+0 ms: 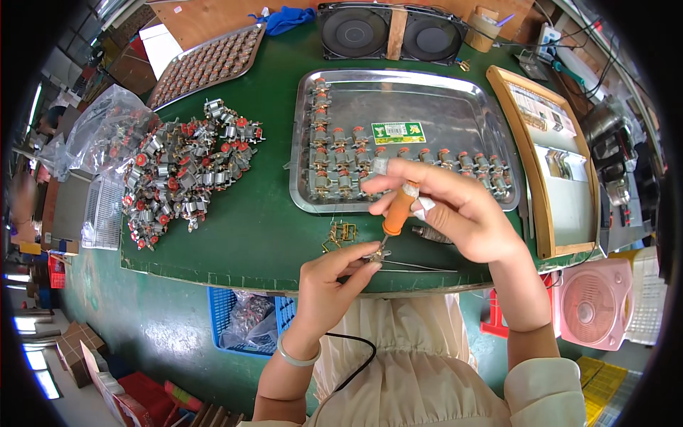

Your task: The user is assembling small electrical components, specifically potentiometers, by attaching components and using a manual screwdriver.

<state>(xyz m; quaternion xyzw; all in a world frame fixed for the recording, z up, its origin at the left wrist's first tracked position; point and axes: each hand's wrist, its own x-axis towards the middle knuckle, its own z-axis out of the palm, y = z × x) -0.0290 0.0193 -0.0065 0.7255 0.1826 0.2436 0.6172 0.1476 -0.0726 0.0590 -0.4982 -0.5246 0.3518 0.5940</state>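
Note:
My right hand [473, 210] grips a screwdriver [399, 211] by its orange handle, the thumb and index finger wrapped in white tape. Its shaft points down at a small metal part [378, 255], which the fingertips of my left hand [324, 285] pinch just above the table's near edge. Those fingers hide much of the part. Beyond my hands lies a silvery metal tray [398, 87] with rows of small metal parts [340, 158] with orange-red tops. Close to my left fingers are a few brass-coloured pieces [343, 232]. Thin metal rods [420, 268] lie beside the held part.
A heap of similar metal parts [188, 171] and a clear plastic bag [107, 132] fill the table's left. Behind stand a second loaded tray [213, 62] and two black fans [356, 34]. A wooden-framed box [544, 160] lies right; a blue crate [224, 320] sits below.

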